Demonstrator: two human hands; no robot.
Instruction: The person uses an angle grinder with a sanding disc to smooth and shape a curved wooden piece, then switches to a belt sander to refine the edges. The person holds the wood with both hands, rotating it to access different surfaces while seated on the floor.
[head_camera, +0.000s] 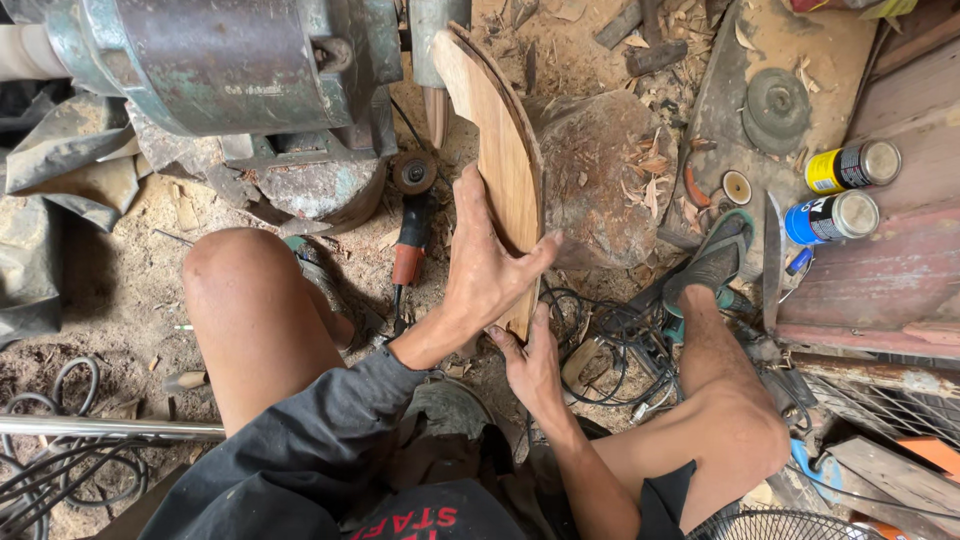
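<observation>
Both hands grip the curved wooden board (500, 150): left hand (487, 270) across its face, right hand (530, 365) at its base. Pressed unevenly against the bench grinder (220, 60), it could kick loose.

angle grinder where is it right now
In the head view the angle grinder lies on the sawdust floor just left of centre, between the raised knee and the curved wood piece, right beside the left hand.
</observation>
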